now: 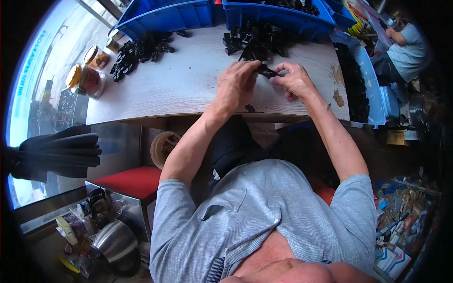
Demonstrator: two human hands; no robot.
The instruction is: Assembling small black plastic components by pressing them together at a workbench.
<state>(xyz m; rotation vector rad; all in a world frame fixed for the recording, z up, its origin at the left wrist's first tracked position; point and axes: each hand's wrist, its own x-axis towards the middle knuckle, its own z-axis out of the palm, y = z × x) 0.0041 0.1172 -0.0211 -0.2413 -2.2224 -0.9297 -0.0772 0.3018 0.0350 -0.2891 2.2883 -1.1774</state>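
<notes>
Over the front half of the white table [188,92], both my hands are on a small black part [267,72]. My left hand [236,84] has its fingers closed around the part's left end, hiding it. My right hand [295,83] pinches the other end between thumb and fingertips; its lower fingers are slightly blurred. The part looks like dark moulded plastic, but its exact kind is too small to tell. Just beyond my hands lies a loose pile of similar black parts [257,40]. Another heap of black parts [137,53] is at the table's left.
Blue bins [170,18] line the table's far edge. Jars with orange lids [74,75] stand at the left edge. To the right is a light-blue crate [373,80] of black parts. A person [406,52] sits beyond it. A red-topped cabinet [134,181] stands low at left.
</notes>
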